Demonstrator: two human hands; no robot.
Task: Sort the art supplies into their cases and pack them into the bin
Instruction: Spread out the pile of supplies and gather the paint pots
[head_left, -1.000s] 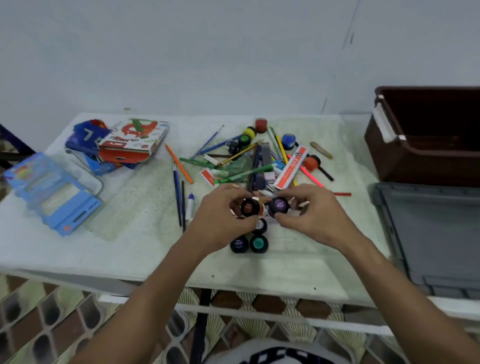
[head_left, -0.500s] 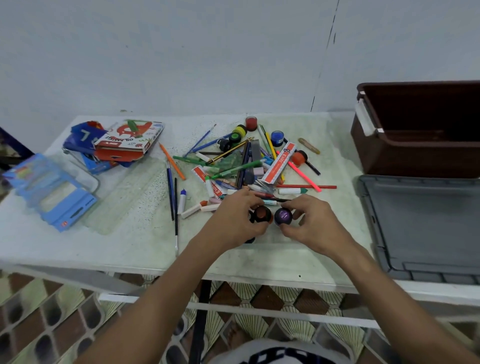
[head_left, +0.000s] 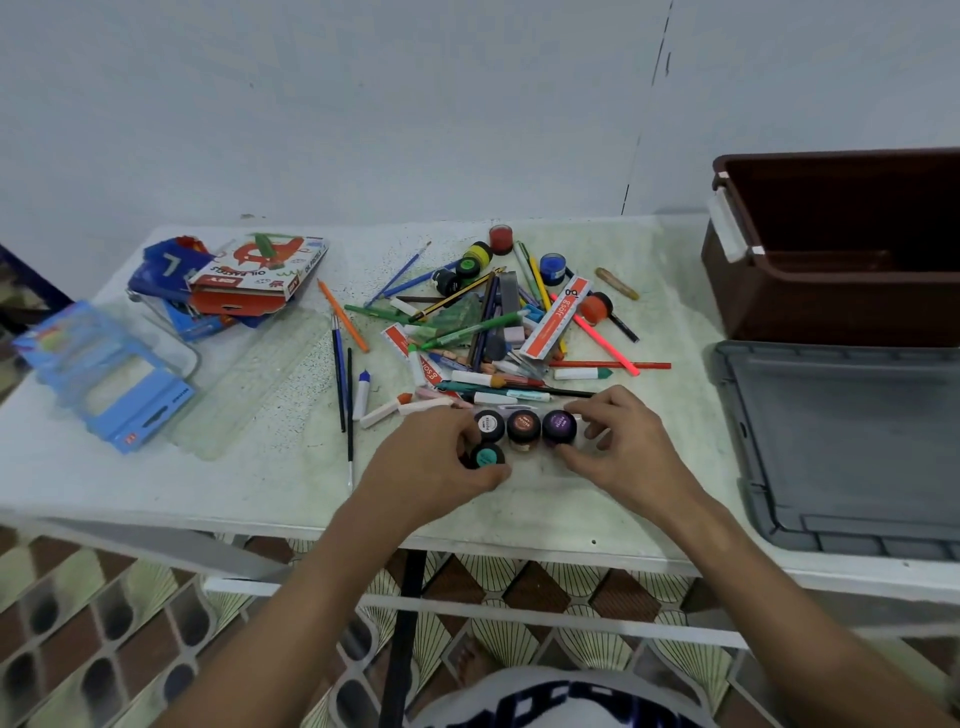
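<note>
Grouping paint pots: left hand (head_left: 434, 465) pinches teal pot (head_left: 487, 457), right hand (head_left: 621, 451) pinches purple pot (head_left: 559, 425); next, remaining pots at 12 o'clock.

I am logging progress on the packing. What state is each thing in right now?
Brown bin: open, nothing visible inside.
Grey lid: off, flat on the table.
Purple paint pot: capped, upright, held by right hand.
Teal paint pot: capped, held by left hand.
Pastel box: shut.
</note>
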